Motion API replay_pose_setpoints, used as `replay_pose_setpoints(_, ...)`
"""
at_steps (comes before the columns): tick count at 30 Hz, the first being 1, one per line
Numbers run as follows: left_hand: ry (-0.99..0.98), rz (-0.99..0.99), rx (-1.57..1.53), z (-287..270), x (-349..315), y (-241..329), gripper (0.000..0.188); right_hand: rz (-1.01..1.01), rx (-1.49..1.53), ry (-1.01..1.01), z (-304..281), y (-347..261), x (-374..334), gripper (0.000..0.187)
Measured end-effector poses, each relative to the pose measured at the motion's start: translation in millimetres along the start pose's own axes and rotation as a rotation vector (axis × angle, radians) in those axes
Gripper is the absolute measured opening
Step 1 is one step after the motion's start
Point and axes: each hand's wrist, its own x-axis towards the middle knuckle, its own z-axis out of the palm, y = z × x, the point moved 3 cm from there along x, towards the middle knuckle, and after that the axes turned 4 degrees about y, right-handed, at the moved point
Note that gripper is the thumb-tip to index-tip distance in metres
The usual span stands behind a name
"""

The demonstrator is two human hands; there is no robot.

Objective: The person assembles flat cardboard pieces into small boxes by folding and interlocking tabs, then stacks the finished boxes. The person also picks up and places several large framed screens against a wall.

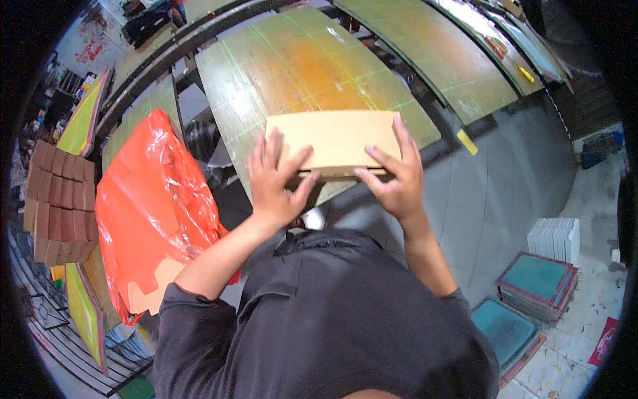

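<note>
Now the tan cardboard box (332, 136) sits over the worktop's (266, 56) near edge, long axis running left to right, squarely between left hand (274, 181) and right hand (403, 178), both grasping its near corners, neither one closer.

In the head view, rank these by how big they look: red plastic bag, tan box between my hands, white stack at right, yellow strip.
Largest to smallest, as they look:
1. Red plastic bag
2. Tan box
3. White stack
4. Yellow strip
The white stack's true size against the tan box is unsure.
</note>
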Motion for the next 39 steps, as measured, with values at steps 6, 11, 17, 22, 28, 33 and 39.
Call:
replay_pose_setpoints(6,-0.079,0.161,0.043,3.7,-9.6,8.6,0.036,-0.082,0.036,-0.041,-3.6,-5.3,-1.2,0.027)
replay_pose_setpoints(11,-0.358,0.126,-0.02,-9.5,-0.5,10.9,0.044,-0.033,0.026,-0.09,-9.5,-7.2,1.7,0.033)
replay_pose_setpoints(17,-0.256,-0.257,-0.066,-26.6,-11.6,-33.1,0.08,0.282,0.303,0.197,11.1,0.3,-24.1,0.071)
replay_pose_setpoints(22,-0.609,-0.302,-0.441,-30.6,3.0,-49.8,0.092,0.401,0.253,0.131,10.9,-10.0,-28.4,0.078)
replay_pose_setpoints(28,0.153,-0.087,-0.45,-209.3,25.8,-94.0,0.083,0.157,0.642,-0.002,24.8,-138.1,43.9,0.09)
replay_pose_setpoints(33,0.564,-0.084,-0.164,-392.9,-20.2,-193.6,0.067,-0.307,0.95,-0.203,98.6,-310.7,112.9,0.094)
replay_pose_setpoints(39,0.806,-0.182,-0.111,-587.8,-101.4,-354.5,0.045,-0.574,1.109,-0.288,238.2,-540.3,147.3,0.083)
